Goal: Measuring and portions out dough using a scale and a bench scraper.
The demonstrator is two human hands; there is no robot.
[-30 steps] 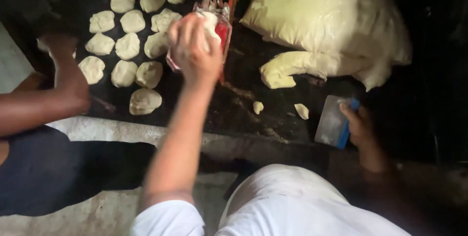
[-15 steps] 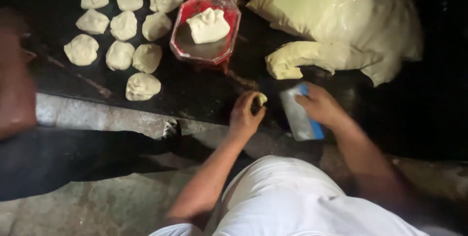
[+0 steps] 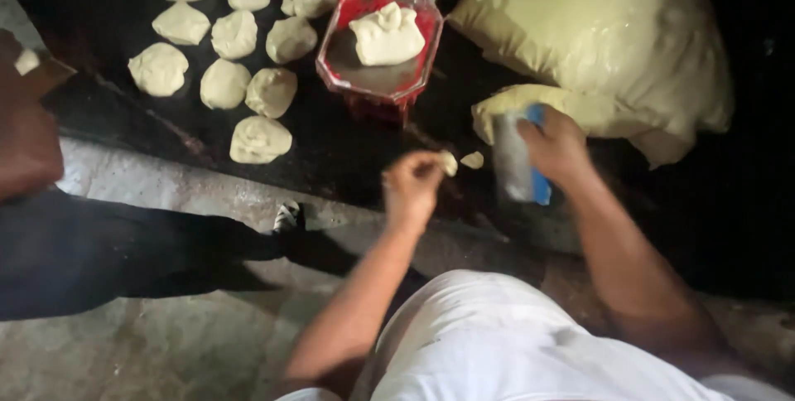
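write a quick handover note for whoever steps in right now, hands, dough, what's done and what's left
Left hand: pinching a small dough scrap; another scrap lies beside it.
Right hand: gripping the blue-handled scraper at the edge of the big dough mass.
Red scale tray: holds one dough piece.
Done: about ten dough portions laid out on the dark table.
Left: most of the mass is uncut.

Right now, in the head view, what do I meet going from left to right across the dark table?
Dough balls → red scale tray holding a dough lump → left hand pinching a dough scrap → right hand gripping a scraper → big dough mass.
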